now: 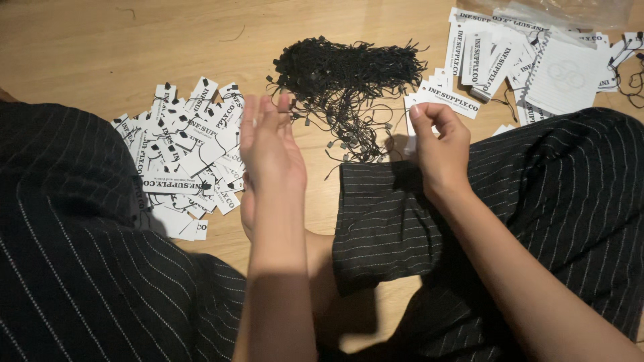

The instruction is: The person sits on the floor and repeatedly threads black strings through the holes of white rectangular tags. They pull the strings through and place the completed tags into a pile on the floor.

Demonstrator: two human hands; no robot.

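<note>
Head view looks down on a person sitting on a wooden floor (100, 47) in black pinstriped trousers (537, 194). The right hand (439, 147) has its grip pinched shut, thumb against forefinger, on a white paper hang tag (448, 99) whose long axis runs up and to the right, away from the fingers. The left hand (268, 144) is raised with fingers straight and slack; whether a thin cord lies in its fingertips I cannot tell. A tangled heap of black tag strings (345, 77) lies between and just beyond both hands, nearer the left fingertips. Strung tags (181, 151) are piled left of the left hand; unstrung tags (510, 57) lie at upper right, beyond the right knee. Bare floor remains open in front of the heap.
</note>
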